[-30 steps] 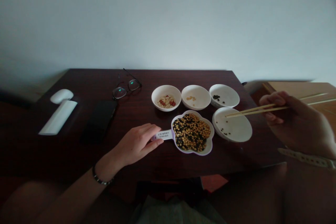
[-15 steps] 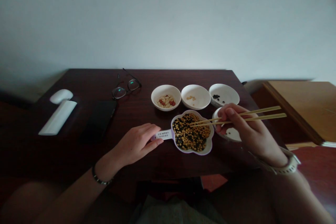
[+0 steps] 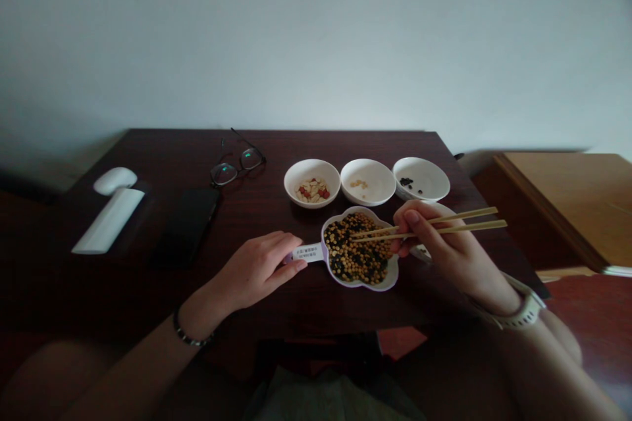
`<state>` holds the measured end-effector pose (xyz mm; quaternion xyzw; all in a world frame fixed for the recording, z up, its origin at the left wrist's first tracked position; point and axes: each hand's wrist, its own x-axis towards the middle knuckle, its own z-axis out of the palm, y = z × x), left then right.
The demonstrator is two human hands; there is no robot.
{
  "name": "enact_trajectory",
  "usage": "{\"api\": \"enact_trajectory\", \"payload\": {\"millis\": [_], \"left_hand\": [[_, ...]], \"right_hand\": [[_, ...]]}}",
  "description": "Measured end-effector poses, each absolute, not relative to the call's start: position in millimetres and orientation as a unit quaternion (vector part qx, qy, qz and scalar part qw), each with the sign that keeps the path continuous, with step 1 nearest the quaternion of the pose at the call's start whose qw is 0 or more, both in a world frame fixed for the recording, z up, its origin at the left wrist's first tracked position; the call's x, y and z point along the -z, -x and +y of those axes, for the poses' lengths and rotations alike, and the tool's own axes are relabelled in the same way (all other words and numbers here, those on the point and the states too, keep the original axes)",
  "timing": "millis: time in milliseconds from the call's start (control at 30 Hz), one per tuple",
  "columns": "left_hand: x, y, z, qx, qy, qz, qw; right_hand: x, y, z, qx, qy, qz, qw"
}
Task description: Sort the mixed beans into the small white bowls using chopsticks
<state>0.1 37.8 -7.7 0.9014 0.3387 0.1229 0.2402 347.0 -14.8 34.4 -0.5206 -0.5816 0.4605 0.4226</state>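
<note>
My left hand [image 3: 264, 266] grips the labelled handle of a flower-shaped white bowl [image 3: 393, 276] with a purple rim. Mixed yellow and black beans [image 3: 358, 260] fill it. Between the fingers of my right hand [image 3: 439, 240] is a pair of wooden chopsticks [image 3: 474, 219], their tips down among the beans; whether they pinch one cannot be made out. Behind stand a white bowl with peanuts [image 3: 313, 191], a middle white bowl [image 3: 378, 185] with a few yellow beans, and a right white bowl [image 3: 437, 179] with several black beans. My right hand mostly hides another white bowl [image 3: 421, 252].
Eyeglasses [image 3: 238, 166] lie at the back of the dark table [image 3: 276, 312]. To the left are a dark flat phone-like object [image 3: 185, 227], a white rounded object [image 3: 115, 180] and a long white case [image 3: 109, 220]. A wooden surface [image 3: 573, 191] stands at the right.
My right hand has moved left with the chopsticks, and their tips have shifted slightly left among the beans. My left hand stays on the handle.
</note>
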Motion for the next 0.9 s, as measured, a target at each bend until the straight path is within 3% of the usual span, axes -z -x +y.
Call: {"api": "enact_trajectory", "payload": {"millis": [900], "left_hand": [[8, 0, 37, -0.119, -0.902, 0.337, 0.242]], "right_hand": [[-37, -353, -15, -0.457, 0.54, -0.536, 0.46]]}}
